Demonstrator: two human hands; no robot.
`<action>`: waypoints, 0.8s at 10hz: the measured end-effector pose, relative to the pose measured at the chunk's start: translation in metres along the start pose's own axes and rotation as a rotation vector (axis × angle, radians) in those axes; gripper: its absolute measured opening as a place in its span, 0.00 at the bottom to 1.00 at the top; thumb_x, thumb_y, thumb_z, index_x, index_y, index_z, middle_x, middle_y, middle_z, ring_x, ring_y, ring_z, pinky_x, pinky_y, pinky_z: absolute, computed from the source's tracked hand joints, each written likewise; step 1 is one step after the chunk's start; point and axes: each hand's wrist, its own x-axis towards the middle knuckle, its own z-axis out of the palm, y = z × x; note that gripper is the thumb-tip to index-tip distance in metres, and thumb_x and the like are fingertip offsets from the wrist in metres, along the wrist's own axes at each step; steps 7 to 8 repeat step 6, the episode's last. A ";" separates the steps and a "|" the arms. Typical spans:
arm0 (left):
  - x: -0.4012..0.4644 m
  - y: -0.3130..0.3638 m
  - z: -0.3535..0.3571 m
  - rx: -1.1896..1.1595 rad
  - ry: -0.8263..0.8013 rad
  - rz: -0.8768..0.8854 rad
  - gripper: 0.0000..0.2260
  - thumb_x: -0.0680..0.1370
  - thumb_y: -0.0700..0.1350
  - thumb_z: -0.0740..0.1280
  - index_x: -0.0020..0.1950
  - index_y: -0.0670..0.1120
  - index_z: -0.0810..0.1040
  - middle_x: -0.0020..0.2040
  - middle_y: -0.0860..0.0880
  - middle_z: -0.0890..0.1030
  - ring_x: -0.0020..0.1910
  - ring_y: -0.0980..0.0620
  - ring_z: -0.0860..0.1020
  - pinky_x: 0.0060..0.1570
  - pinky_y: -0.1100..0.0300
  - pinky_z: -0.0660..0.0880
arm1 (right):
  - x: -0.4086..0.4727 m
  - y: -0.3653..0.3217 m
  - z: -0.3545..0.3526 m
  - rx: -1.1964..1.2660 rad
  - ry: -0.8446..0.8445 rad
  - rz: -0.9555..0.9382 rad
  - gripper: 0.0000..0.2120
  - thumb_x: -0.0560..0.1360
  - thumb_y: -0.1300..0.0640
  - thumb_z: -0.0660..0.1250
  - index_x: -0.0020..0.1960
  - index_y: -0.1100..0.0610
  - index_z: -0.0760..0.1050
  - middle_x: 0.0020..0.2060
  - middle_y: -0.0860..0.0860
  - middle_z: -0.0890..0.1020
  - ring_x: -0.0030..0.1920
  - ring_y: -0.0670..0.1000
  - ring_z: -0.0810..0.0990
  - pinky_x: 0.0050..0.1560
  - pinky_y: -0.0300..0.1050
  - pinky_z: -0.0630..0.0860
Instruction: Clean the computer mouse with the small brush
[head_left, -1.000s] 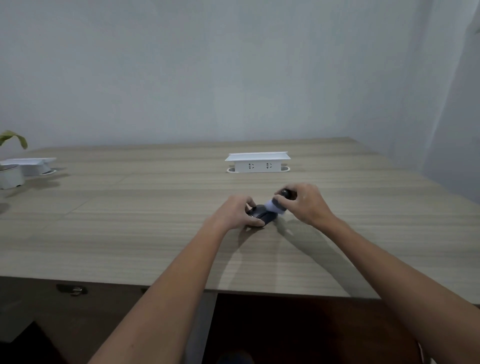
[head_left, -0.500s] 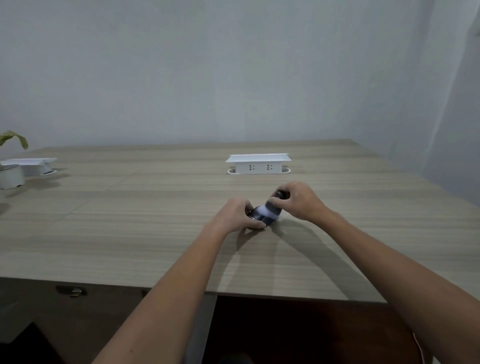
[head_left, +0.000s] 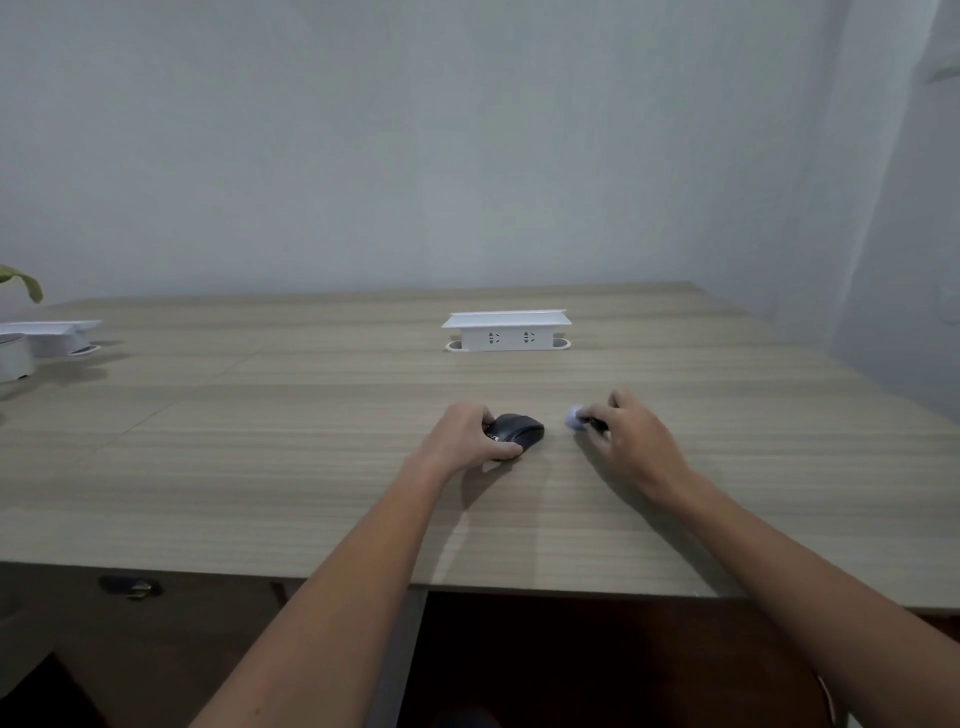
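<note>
A black computer mouse (head_left: 518, 430) lies on the wooden table (head_left: 260, 467), a little right of centre. My left hand (head_left: 470, 436) grips its left side, thumb along the near edge. The small brush (head_left: 582, 420) has pale bristles and a dark handle. My right hand (head_left: 631, 436) holds it low over the table, a short gap to the right of the mouse, bristles pointing left. Most of the handle is hidden inside my fingers.
A white pop-up socket box (head_left: 506, 331) stands behind the mouse. At the far left edge are a second white socket box (head_left: 57, 338), a white pot (head_left: 14, 358) and a green leaf (head_left: 21, 280). The table's front edge runs below my forearms.
My right hand has pulled the brush off the mouse and moved it to the right. The mouse top is now uncovered. My left hand stays on the mouse.
</note>
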 end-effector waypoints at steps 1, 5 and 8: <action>-0.003 0.003 0.001 0.037 0.012 0.017 0.25 0.62 0.58 0.73 0.42 0.36 0.81 0.31 0.44 0.75 0.30 0.51 0.69 0.32 0.55 0.63 | -0.001 0.008 0.005 -0.063 -0.054 -0.050 0.11 0.77 0.51 0.67 0.58 0.49 0.82 0.41 0.49 0.71 0.44 0.52 0.73 0.38 0.44 0.70; -0.008 0.005 0.001 0.098 0.038 0.064 0.27 0.72 0.66 0.68 0.51 0.43 0.82 0.46 0.47 0.75 0.51 0.47 0.76 0.46 0.56 0.73 | -0.004 0.019 -0.011 0.050 -0.138 -0.056 0.15 0.79 0.41 0.62 0.61 0.41 0.81 0.45 0.50 0.75 0.48 0.50 0.72 0.55 0.48 0.73; -0.009 -0.006 -0.008 -0.006 0.140 -0.032 0.32 0.76 0.68 0.58 0.63 0.43 0.80 0.57 0.43 0.75 0.60 0.44 0.75 0.62 0.50 0.71 | 0.001 0.029 -0.018 0.064 -0.066 0.030 0.18 0.80 0.41 0.58 0.65 0.41 0.79 0.47 0.51 0.77 0.52 0.52 0.75 0.55 0.47 0.71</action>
